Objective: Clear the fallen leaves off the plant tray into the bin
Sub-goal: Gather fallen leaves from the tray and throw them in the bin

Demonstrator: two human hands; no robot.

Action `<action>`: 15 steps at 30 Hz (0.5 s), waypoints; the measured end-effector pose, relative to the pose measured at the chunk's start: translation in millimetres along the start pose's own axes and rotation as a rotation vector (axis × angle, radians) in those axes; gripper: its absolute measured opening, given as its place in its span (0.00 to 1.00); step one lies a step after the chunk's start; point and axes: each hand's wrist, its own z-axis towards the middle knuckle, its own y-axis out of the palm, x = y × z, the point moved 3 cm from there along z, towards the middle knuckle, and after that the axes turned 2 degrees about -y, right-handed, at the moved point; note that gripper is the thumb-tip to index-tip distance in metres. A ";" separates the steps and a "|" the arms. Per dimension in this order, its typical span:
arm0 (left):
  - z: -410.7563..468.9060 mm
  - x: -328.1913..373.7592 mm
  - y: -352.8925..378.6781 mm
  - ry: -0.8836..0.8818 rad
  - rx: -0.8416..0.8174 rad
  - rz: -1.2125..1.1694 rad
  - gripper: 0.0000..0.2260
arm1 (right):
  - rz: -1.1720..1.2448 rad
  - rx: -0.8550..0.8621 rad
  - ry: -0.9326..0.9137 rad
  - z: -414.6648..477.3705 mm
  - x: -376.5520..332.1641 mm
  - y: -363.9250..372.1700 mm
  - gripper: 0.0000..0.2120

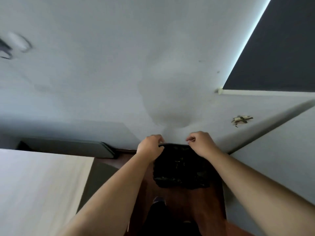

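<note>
- Wall (102, 74): fills most of the view. The bin stands against its base, out of the walking path.
- Bench (34, 184): pale top at the left, well apart from the bin.
- Floor (209, 210): red-brown boards that carry the bin.
- Bin (180, 174): black with a ragged dark liner, standing on the floor between the two forearms.
- Left hand (150, 147): fingers (159, 139) are curled over the far rim and grip it, probably to steady the bin or spread the liner.
- Right hand (201, 143): fingertips (189, 139) are drawn together just above the same rim. Whether they pinch anything cannot be told.
- Pale flecks (178, 162): they lie inside the bin and are probably leaves already dropped in.
- Plant tray: not in view.
</note>
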 end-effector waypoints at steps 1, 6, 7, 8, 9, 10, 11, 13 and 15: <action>-13.6 -1.4 -14.5 -0.008 0.038 -0.006 0.12 | 0.000 0.006 -0.050 -3.7 -16.7 -4.8 0.09; -104.7 -43.1 -80.0 -0.108 0.256 -0.038 0.13 | -0.070 -0.057 -0.331 -36.9 -120.2 8.0 0.09; -124.1 -55.5 -90.9 -0.134 0.307 -0.042 0.13 | -0.081 -0.077 -0.390 -46.5 -140.9 15.6 0.08; -150.0 -74.3 -101.8 -0.179 0.371 -0.057 0.12 | -0.091 -0.107 -0.463 -60.6 -166.2 27.1 0.08; -178.1 -93.6 -110.3 -0.235 0.428 -0.077 0.12 | -0.095 -0.145 -0.528 -76.4 -190.2 40.5 0.08; -209.6 -114.6 -116.5 -0.309 0.481 -0.096 0.11 | -0.105 -0.187 -0.596 -95.2 -214.4 55.7 0.07; -242.5 -135.4 -120.7 -0.385 0.531 -0.104 0.11 | -0.117 -0.231 -0.659 -113.1 -236.9 72.4 0.07; -304.8 -172.7 -120.1 -0.534 0.607 -0.139 0.11 | -0.160 -0.294 -0.791 -152.2 -276.4 102.6 0.07; -370.7 -208.7 -106.1 -0.690 0.658 -0.197 0.11 | -0.202 -0.375 -0.915 -196.7 -309.6 136.6 0.07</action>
